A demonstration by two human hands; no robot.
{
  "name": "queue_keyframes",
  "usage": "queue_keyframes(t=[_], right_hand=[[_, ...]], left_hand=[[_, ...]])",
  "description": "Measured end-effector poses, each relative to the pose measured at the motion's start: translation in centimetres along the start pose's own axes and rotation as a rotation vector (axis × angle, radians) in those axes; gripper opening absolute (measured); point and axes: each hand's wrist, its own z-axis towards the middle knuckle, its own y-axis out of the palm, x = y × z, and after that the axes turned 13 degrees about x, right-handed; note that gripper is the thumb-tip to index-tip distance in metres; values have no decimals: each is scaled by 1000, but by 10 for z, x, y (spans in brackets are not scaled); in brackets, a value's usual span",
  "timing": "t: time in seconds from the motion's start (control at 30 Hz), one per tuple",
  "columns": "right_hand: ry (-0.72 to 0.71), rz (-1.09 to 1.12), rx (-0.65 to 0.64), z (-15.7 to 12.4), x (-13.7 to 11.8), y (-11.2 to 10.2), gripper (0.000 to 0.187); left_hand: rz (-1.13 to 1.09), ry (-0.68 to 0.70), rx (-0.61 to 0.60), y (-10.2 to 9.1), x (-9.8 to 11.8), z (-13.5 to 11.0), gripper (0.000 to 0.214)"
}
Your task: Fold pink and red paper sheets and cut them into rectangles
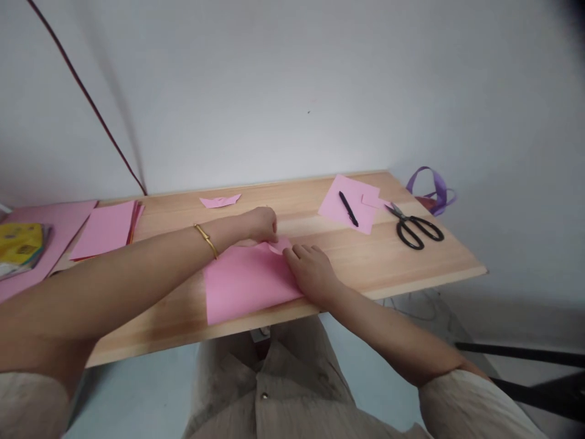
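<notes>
A pink paper sheet (242,283) lies on the wooden table (365,256) near its front edge. My left hand (261,223), with a gold bracelet on the wrist, is closed at the sheet's far corner and pinches a small folded flap there. My right hand (311,268) rests on the sheet's right edge with its fingers curled, pressing the paper down beside the flap.
To the right lie a second pink sheet (340,210) with a black pen (348,208) on it, a pink scrap (372,200), black scissors (417,227) and purple ribbon (434,186). A pink offcut (219,200) sits at the back. A stack of pink paper (107,228) and a yellow packet (21,242) lie left.
</notes>
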Motion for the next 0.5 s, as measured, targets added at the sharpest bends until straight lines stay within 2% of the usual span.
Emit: queue_keyframes(t=[0.13,0.33,0.5], right_hand=[[-26,41,-1,0,1,0,22],[-60,61,-1,0,2,-1,27],[-66,66,-9,0,2,-3,26]], left_hand=[[118,-62,0,0,11,-5,11],[118,-111,48,13,11,-11,11],[124,-113,149,21,11,-20,9]])
